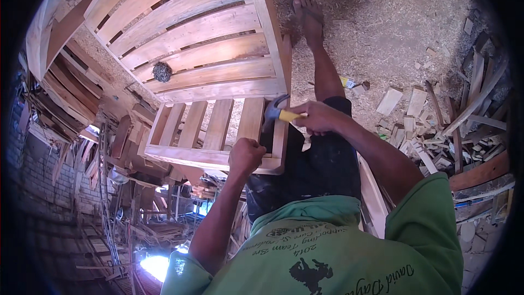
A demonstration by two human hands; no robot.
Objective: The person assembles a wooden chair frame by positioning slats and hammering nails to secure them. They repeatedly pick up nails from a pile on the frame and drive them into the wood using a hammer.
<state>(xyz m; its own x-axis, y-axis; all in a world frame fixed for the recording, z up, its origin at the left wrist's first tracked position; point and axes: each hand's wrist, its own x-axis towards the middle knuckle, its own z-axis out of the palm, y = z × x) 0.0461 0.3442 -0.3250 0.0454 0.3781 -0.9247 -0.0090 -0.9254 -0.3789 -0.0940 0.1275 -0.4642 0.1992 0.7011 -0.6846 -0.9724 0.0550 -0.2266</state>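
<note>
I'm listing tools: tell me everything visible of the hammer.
The hammer has a grey, metal-looking head with a curved claw and a yellow handle. The right hand grips the handle, hiding its end. The head points left, claw toward the picture's top, over the right end of the frame; whether they touch is unclear.

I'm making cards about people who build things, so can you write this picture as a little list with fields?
Left hand: curled at the near rail of a narrow, slatted, pale wooden frame; anything inside it is hidden
Right hand: gripping a yellow-handled, grey metal claw hammer
Hammer head: over the frame's right end; touching unclear
Beyond frame: large, slatted, pale wooden panel bearing a dark, round clump
Floor: strewn with shavings
</note>
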